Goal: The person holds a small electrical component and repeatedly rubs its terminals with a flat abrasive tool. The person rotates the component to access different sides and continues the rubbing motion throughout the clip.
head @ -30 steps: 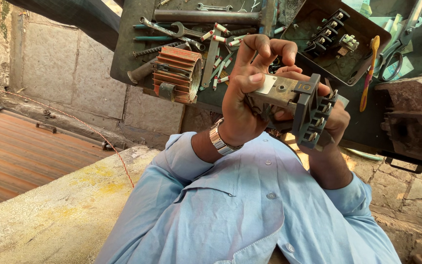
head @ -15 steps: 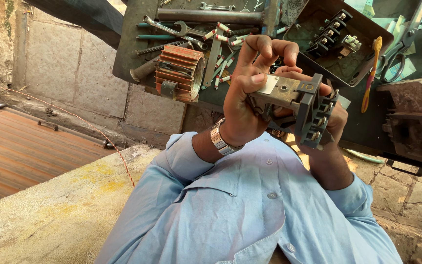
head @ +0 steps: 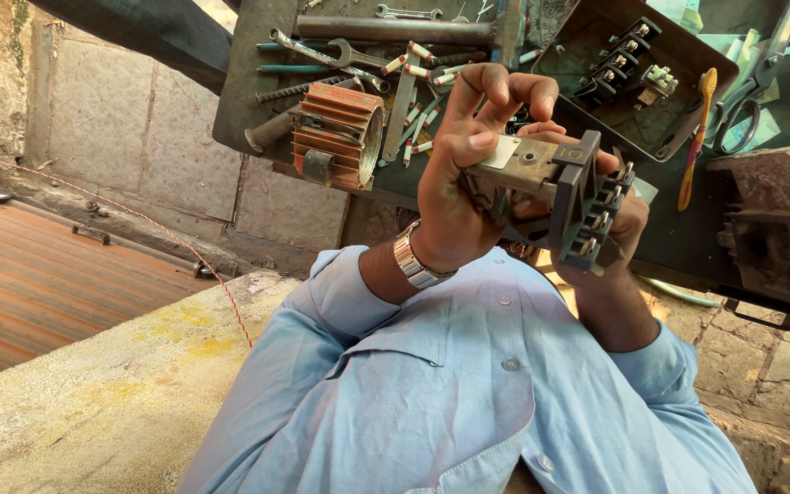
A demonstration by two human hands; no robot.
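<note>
Both my hands hold a dark grey electrical switch block [head: 587, 206] with rows of screw terminals and a beige metal plate [head: 518, 165] on its near side. My left hand [head: 454, 183], with a metal watch [head: 413, 261] on its wrist, wraps the plate side, fingers curled over the top. Mostly hidden behind the block, my right hand [head: 622, 229] grips it from the far side. Light blue sleeves [head: 468, 384] cover both arms.
A dark workbench [head: 249, 82] carries an orange finned motor housing [head: 336, 133], wrenches [head: 340, 55], small tubes, an open dark box with a terminal block [head: 633, 64], a yellow toothbrush [head: 695, 137] and scissors [head: 733, 119]. A rusty vise [head: 770, 220] stands at right. Stone wall and concrete ledge lie left.
My hands and the switch block stay in about the same place. The left fingers shift slightly on top of the block.
</note>
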